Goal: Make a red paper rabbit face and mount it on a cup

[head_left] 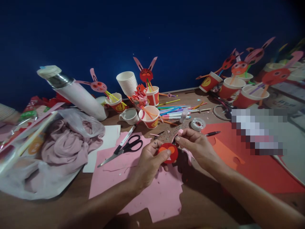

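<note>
In our left hand (150, 156) we grip a round red paper disc with 2 orange ovals (173, 156), thumb across its front, above the near middle of the brown wooden desk (202, 208). Our right hand (195, 143) pinches a small pink paper piece (180, 131) just beside the disc's far right edge. Black-handled metal scissors (124, 149) lie to the left, on a cut pink paper sheet (160, 197); a flat red paper sheet (264, 171) lies to the right.

Scissors (122, 149) left of disc (173, 155)
</note>
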{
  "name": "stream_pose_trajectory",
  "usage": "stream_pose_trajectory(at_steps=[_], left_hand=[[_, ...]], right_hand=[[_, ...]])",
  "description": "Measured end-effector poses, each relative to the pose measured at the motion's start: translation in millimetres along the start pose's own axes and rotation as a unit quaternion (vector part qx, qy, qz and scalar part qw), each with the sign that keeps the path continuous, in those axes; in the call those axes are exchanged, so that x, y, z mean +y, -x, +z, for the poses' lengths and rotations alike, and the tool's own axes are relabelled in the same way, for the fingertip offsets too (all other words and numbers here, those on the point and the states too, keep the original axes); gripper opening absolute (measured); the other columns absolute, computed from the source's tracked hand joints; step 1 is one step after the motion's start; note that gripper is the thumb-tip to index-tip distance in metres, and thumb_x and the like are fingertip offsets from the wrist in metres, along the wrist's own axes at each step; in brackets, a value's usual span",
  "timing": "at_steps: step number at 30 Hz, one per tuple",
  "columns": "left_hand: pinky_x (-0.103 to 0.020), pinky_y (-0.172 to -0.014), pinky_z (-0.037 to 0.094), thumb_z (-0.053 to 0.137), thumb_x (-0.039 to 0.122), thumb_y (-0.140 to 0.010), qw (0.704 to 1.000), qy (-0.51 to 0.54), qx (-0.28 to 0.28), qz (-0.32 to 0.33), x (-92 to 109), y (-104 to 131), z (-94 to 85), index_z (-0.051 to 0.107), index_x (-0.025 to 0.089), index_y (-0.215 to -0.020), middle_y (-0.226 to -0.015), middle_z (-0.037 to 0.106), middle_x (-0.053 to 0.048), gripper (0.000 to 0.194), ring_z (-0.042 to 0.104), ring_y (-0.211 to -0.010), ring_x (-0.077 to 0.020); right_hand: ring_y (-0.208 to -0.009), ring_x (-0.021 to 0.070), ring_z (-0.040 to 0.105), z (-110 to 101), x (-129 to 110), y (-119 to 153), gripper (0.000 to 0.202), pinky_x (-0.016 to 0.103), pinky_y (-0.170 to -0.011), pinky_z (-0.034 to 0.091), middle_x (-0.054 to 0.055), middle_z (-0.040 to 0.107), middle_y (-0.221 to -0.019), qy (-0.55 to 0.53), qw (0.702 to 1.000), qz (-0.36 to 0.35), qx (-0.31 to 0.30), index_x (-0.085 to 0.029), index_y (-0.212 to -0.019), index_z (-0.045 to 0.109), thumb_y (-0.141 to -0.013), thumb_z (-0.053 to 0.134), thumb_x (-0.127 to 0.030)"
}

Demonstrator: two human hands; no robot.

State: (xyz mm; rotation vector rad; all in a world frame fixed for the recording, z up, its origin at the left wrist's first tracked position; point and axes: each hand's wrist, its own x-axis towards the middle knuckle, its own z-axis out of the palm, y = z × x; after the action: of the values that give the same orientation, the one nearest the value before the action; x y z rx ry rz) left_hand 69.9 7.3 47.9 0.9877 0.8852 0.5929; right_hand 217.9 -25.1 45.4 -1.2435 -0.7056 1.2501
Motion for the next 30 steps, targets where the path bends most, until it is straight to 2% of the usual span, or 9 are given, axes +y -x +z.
stream_pose_trajectory(at_steps=[4,9,15,30], left_hand=[[-0.014,-0.034,0.036,0.069,0.033,-0.066,1.0,-0.014,-0.004,-0.012,-1.6,0.4,-0.1,0.047,0.017,-0.072,-0.058,0.059,0.004,0.028,0.048,-0.037,-0.0048],[-0.014,-0.034,0.036,0.07,0.033,-0.067,1.0,-0.009,-0.007,-0.014,-4.8,-1.3,-1.8,0.049,0.016,-0.075,-0.062,0.061,0.003,0.028,0.049,-0.037,-0.0048],[-0.016,-0.04,0.044,0.07,0.03,-0.068,1.0,0.01,-0.009,-0.009,-8.2,-2.3,-2.3,0.052,0.015,-0.08,-0.061,0.061,0.002,0.027,0.054,-0.045,-0.0071],[-0.015,-0.037,0.042,0.071,0.032,-0.066,1.0,0.008,-0.008,-0.021,-5.2,-5.1,-1.5,0.049,0.015,-0.078,-0.059,0.06,0.003,0.03,0.051,-0.04,-0.0056]], right_hand=[[-0.051,0.0089,0.049,-2.2,3.7,-1.4,0.021,0.022,-0.048,0.038,-0.005,0.057,-0.058,0.011,1.0,0.002,-0.008,-0.019,-0.07,0.059,-0.064,0.071,-0.035],[-0.051,0.0083,0.047,-0.9,3.1,-1.2,0.021,0.022,-0.048,0.036,-0.005,0.055,-0.056,0.025,1.0,0.001,0.004,-0.019,-0.067,0.058,-0.062,0.072,-0.033],[-0.052,0.0084,0.047,-0.7,4.9,0.4,0.019,0.022,-0.049,0.037,-0.005,0.056,-0.059,0.023,1.0,-0.007,-0.001,-0.019,-0.067,0.057,-0.064,0.07,-0.032],[-0.053,0.0082,0.05,1.7,2.0,2.3,0.017,0.021,-0.05,0.04,-0.005,0.058,-0.059,0.008,1.0,-0.013,-0.009,-0.019,-0.067,0.058,-0.062,0.071,-0.029]])
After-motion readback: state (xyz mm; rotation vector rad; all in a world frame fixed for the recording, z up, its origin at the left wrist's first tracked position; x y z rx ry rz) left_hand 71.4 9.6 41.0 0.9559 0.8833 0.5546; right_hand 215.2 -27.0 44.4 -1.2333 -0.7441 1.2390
